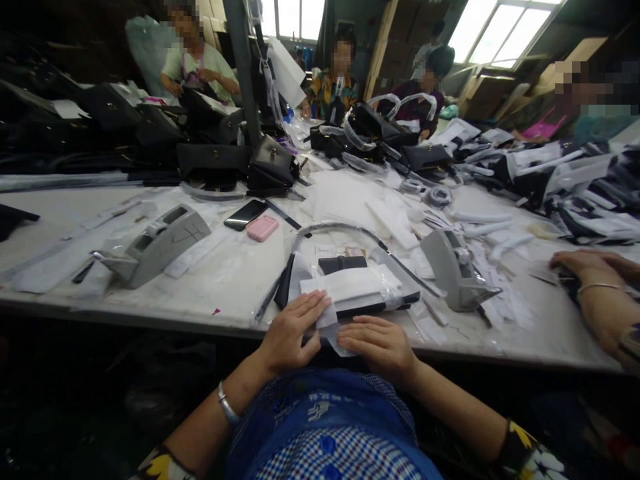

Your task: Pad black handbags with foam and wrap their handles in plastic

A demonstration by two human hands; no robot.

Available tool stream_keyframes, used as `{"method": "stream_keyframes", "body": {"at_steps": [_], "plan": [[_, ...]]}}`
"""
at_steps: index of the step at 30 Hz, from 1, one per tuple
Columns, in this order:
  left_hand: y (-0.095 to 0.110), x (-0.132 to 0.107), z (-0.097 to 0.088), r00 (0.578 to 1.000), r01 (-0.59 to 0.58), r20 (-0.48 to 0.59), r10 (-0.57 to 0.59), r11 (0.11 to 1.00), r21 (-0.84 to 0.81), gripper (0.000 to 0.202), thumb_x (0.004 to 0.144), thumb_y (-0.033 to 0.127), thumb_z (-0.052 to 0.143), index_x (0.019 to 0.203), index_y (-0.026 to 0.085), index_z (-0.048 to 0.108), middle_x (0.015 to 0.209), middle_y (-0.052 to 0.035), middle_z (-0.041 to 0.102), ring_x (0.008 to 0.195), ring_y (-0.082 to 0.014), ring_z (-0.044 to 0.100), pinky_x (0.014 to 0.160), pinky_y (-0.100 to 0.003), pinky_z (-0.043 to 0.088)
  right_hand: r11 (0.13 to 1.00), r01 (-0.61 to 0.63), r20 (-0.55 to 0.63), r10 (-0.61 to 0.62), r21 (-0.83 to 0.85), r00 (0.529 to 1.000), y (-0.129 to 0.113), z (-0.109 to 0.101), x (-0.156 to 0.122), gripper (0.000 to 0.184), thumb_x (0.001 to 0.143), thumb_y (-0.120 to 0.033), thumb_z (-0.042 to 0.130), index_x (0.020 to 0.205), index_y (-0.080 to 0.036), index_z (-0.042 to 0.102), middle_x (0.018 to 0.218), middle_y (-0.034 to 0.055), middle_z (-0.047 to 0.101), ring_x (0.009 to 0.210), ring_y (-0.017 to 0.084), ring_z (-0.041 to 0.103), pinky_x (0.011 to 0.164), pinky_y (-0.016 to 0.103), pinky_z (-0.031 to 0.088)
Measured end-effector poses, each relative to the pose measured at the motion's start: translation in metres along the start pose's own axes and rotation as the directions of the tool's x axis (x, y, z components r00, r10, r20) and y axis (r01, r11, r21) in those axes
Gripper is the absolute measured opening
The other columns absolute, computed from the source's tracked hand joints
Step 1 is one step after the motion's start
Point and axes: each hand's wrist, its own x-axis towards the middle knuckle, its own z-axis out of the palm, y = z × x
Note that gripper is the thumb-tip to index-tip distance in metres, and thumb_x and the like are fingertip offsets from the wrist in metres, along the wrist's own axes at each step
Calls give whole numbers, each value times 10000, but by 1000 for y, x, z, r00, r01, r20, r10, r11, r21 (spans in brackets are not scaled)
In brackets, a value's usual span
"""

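In front of me at the table edge lies a black handbag (363, 308), flat and partly covered by white paper (345, 285). Its plastic-wrapped strap (345, 227) arches behind it. My left hand (293, 333) lies on the near left of the paper, fingers stretched out and thumb apart. My right hand (380, 343) rests flat just right of it, its fingers on a thin translucent sheet (329, 325) that hangs toward the edge. A small black flat piece (343, 264) sits behind the paper. Underneath the hands, the bag's near side is hidden.
Grey tape dispensers stand left (167, 243) and right (455, 270). A phone (245, 214) and a pink device (263, 227) lie beyond. Black bags (215, 163) pile up at the back. A co-worker's hands (590, 270) are at the right; other people work across the table (240, 287).
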Motion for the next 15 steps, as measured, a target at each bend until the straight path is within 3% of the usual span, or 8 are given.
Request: {"method": "stream_keyframes", "body": {"at_steps": [3,9,12,15], "plan": [[-2,3,-4,999,30,18,-28,997,-69,473,982,292,443,1436,164,479,1488,-110,489,1398,-218,433,1172,-452,373,999,-30,15,29,18,999,-9,2,-10,205,957,-123,522,1081,-178,675,985,69,779,938,159,738,929,337,572],[-3,6,3,990,107,-73,-118,984,-141,420,1034,243,303,1338,204,590,1408,-61,579,1339,-189,507,1138,-434,424,998,-46,13,45,34,999,-17,9,-21,209,964,-122,498,1065,-155,678,999,83,775,939,172,738,919,345,581],[-2,7,8,986,105,-119,-116,990,-97,377,1032,255,358,1300,211,620,1365,-55,616,1299,-188,548,1113,-422,456,999,-37,4,37,28,999,-18,11,-23,202,956,-113,510,1054,-157,681,997,78,775,940,170,738,920,344,583],[-4,7,15,978,34,-210,-21,998,56,321,991,283,514,1279,201,629,1323,-68,649,1246,-200,596,1079,-406,497,1000,-30,0,30,2,1000,-20,11,-23,208,961,-119,512,1066,-162,686,1011,71,776,951,165,735,920,340,587]]}}
